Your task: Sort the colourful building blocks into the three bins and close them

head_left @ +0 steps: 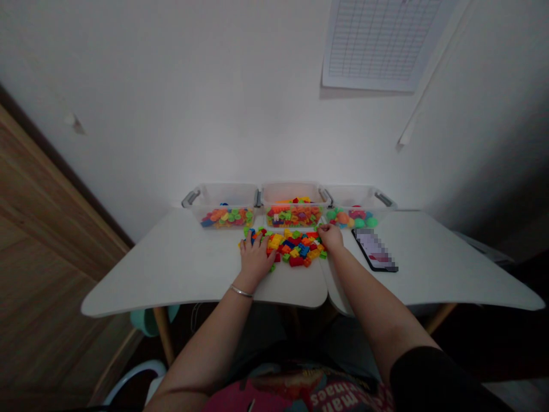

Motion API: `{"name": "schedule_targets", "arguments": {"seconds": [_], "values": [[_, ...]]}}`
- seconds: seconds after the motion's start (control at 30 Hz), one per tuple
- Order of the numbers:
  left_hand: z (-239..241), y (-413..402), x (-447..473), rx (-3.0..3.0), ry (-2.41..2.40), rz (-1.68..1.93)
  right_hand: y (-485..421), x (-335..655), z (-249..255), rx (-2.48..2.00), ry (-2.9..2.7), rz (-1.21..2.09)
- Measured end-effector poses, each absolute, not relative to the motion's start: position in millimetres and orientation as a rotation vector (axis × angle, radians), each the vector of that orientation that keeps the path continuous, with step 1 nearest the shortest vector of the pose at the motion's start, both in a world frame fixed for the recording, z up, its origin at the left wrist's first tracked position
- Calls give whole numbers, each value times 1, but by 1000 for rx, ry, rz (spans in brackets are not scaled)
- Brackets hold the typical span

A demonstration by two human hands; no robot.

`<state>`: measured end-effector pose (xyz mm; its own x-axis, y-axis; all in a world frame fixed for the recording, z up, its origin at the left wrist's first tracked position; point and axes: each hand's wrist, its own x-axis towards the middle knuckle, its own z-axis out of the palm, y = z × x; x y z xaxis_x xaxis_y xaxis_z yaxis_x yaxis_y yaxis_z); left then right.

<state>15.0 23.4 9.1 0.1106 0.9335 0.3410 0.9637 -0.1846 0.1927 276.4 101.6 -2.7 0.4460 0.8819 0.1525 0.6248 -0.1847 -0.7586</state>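
A pile of small coloured building blocks [295, 247] lies on the white table [180, 269] in front of me. My left hand [255, 256] lies flat with spread fingers on the pile's left edge, a thin bracelet on its wrist. At the pile's right edge my right hand [330, 236] rests with its fingers curled down onto the blocks; what they hold, if anything, is hidden.
Three clear plastic bins stand in a row against the wall: left bin [221, 201], middle bin [291, 197] and right bin [364, 199], each with coloured pieces. A dark phone [375, 250] lies right of the pile. A second table [450, 269] adjoins on the right.
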Motion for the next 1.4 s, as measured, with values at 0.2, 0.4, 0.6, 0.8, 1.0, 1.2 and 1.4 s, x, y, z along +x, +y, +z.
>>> {"name": "schedule_targets", "arguments": {"seconds": [0.2,0.4,0.6,0.8,1.0,1.2,1.4], "values": [[10,24,16,-2287,-1955,-600,106,279,-1,-1850,-1158,476],[10,23,16,-2271,-1952,-675,86,267,-6,-1591,-1102,419],[12,23,16,-2219,-1911,-834,36,242,-5,-1393,-1403,112],[21,18,18,-2344,-1543,-925,13,223,-8,-1283,-1678,2],[34,9,40,-2584,-1356,-927,11,221,-10,-1206,-1798,35],[45,12,58,-2641,-1393,-891,10,223,-10,-1181,-1747,72],[36,15,52,-2670,-1523,-898,9,223,-10,-1225,-1777,79]]}}
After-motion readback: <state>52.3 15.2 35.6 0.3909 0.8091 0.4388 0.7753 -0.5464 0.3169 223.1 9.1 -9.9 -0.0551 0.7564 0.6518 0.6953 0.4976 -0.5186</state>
